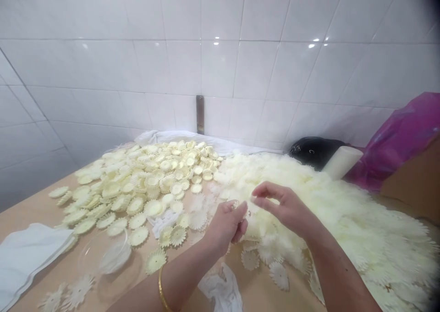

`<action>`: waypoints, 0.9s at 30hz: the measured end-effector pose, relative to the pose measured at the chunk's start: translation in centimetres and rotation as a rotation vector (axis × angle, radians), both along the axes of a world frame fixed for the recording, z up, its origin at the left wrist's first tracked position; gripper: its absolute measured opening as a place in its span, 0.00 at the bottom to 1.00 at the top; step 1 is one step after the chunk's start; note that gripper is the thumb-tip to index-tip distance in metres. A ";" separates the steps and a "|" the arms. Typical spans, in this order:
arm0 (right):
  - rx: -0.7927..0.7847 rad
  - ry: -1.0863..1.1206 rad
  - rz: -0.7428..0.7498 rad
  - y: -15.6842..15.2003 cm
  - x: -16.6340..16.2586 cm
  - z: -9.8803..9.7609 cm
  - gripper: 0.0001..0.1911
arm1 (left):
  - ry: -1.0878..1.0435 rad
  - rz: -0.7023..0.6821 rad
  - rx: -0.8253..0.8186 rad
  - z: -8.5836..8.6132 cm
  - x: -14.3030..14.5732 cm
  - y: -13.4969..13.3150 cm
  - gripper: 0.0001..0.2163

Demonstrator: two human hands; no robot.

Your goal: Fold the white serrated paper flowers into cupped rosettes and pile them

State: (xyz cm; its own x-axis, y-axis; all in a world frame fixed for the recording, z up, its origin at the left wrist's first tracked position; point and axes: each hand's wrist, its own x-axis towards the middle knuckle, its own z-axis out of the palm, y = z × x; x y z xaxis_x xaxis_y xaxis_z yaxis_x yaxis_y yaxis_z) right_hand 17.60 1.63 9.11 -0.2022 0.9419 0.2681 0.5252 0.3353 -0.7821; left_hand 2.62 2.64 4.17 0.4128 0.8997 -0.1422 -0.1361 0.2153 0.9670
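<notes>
My left hand (pixel 225 225) is closed, thumb and fingers pinching a small pale scalloped piece (pixel 236 204), mostly hidden by the fingers. Close beside it, thumb and fingertips of my right hand (pixel 287 208) come together in a pinch; what is between them is too small to make out. Under and behind my hands spreads a fluffy heap of thin, pale yellow scalloped discs (pixel 330 211). Left of it lies a pile of thicker, stacked scalloped discs (pixel 137 183). A few loose discs, among them a white one (pixel 279 275), rest on the table near my wrists.
A clear shallow dish (pixel 115 257) and a folded white cloth (pixel 30 257) lie on the tan table (pixel 137 286) at left. Crumpled white cloth (pixel 223 289) sits in front. At right are a white roll (pixel 342 161), a black bag (pixel 309 149) and a magenta plastic bag (pixel 395 133). Tiled wall behind.
</notes>
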 end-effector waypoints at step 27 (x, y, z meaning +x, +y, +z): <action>-0.028 0.074 -0.015 0.6 -1.7 -1.6 0.08 | 0.101 0.068 0.120 -0.4 0.0 0.3 0.14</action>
State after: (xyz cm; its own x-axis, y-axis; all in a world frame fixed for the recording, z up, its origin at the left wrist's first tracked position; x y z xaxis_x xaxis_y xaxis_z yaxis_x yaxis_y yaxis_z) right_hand 15.92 2.26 7.56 -0.1690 0.9519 0.2556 0.4699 0.3058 -0.8281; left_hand 2.65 2.91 3.76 0.3394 0.9381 -0.0694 -0.0476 0.0908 0.9947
